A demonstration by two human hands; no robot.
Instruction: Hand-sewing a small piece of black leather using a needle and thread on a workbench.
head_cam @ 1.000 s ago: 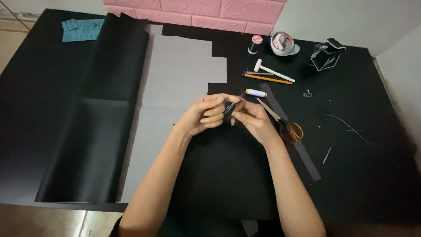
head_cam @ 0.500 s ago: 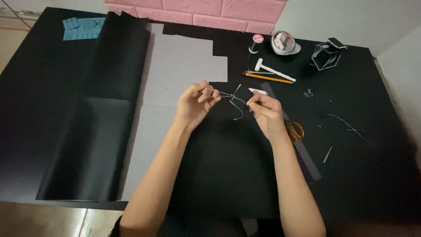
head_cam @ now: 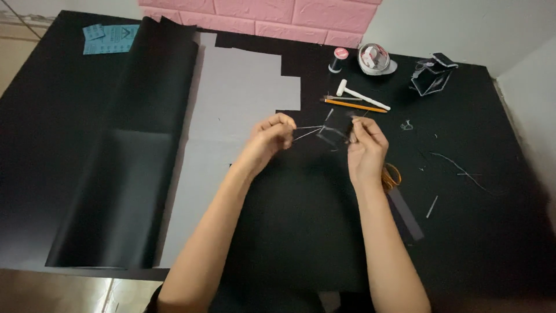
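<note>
The left hand (head_cam: 269, 136) pinches a thin pale thread (head_cam: 307, 131), fingers together. The thread runs taut to a small dark piece (head_cam: 336, 130) clamped in the right hand (head_cam: 365, 145) fingertips. Beyond the fingers lie a pencil (head_cam: 354, 105) and white mallet (head_cam: 362, 96); bare black sheet (head_cam: 301, 220) spreads beneath the wrists.

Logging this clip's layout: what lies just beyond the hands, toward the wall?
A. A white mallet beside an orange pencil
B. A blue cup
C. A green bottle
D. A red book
A: a white mallet lies beside an orange pencil, just past the left hand and right hand.
</note>
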